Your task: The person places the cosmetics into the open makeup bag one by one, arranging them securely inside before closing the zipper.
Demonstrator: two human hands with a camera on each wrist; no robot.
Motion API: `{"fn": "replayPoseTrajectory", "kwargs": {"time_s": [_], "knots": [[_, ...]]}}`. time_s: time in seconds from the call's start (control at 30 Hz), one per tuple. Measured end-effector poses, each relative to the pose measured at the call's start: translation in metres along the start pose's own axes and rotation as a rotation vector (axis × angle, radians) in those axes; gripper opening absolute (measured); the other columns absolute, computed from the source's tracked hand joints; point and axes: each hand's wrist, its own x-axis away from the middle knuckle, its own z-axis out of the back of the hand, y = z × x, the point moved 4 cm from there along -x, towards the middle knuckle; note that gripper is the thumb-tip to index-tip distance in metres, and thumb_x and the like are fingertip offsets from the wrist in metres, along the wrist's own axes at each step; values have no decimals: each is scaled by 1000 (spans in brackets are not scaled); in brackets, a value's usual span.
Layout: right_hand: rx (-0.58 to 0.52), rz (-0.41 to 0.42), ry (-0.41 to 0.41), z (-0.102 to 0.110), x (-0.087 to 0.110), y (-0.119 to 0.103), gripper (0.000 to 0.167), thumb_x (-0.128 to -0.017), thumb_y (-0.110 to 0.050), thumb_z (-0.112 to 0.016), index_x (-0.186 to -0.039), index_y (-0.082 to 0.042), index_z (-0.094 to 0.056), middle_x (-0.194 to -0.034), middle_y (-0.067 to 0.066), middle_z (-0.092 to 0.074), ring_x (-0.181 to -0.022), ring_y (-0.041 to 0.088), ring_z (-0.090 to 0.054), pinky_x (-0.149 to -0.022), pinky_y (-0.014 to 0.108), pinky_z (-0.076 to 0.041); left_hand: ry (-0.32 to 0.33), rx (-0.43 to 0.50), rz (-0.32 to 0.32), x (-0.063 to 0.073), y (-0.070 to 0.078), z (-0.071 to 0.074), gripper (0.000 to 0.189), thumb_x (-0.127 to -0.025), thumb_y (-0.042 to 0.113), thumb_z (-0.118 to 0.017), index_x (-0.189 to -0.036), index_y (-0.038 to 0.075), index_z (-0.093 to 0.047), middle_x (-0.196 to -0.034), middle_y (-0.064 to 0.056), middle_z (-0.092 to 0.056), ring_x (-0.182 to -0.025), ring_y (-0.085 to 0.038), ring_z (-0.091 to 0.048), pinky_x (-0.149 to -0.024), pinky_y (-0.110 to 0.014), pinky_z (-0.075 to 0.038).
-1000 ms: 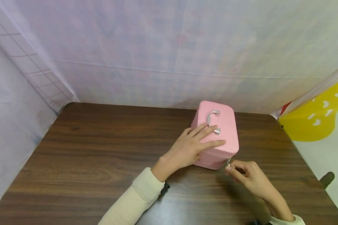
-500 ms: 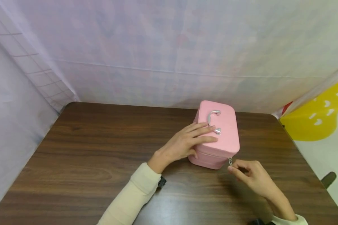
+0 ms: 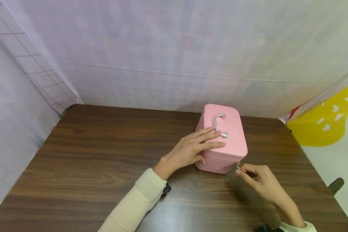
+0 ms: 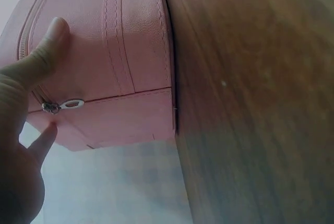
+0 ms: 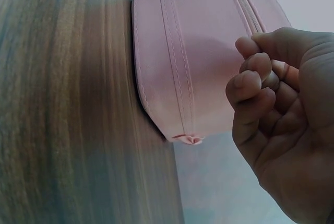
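Observation:
A pink cosmetic case [image 3: 233,129] with a silver handle [image 3: 215,120] on its lid stands at the back right of the table. My left hand [image 3: 187,152] rests on the lid near the handle, fingers spread and fairly straight, its thumb [image 4: 55,33] against the case's side. My right hand [image 3: 261,182] pinches the zipper pull [image 3: 238,165] at the near right corner of the case. In the right wrist view, the right fingertips hide that pull, beside the zipper [image 5: 245,7]. Another metal zipper pull [image 4: 72,104] hangs near the left hand. The lid is down.
The brown wooden table [image 3: 104,154] reaches to a pale curtain [image 3: 162,64] right behind the case. A yellow shape [image 3: 322,122] shows on the white surface at the right. A small pink bow [image 5: 190,139] sits low on the case.
My left hand has slid a little left on the lid, its fingertips drawn back from the right. My right hand has shifted slightly right, still pinching the zipper pull.

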Motion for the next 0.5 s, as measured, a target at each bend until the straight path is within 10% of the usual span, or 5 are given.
{"fn": "replayPoseTrajectory", "kwargs": {"time_s": [0.5], "knots": [[39,16,37,9,3,3,36,-89,0,-63,-70,-25,-47,-57,-16,-42,-46,-2,-35,-37,20,-30,76,-189,72,-6,17,-4,82,-59,40,-84,-135,33,-54,-143,0,-45,-138,-18,-28,-102,-28,-37]]}}
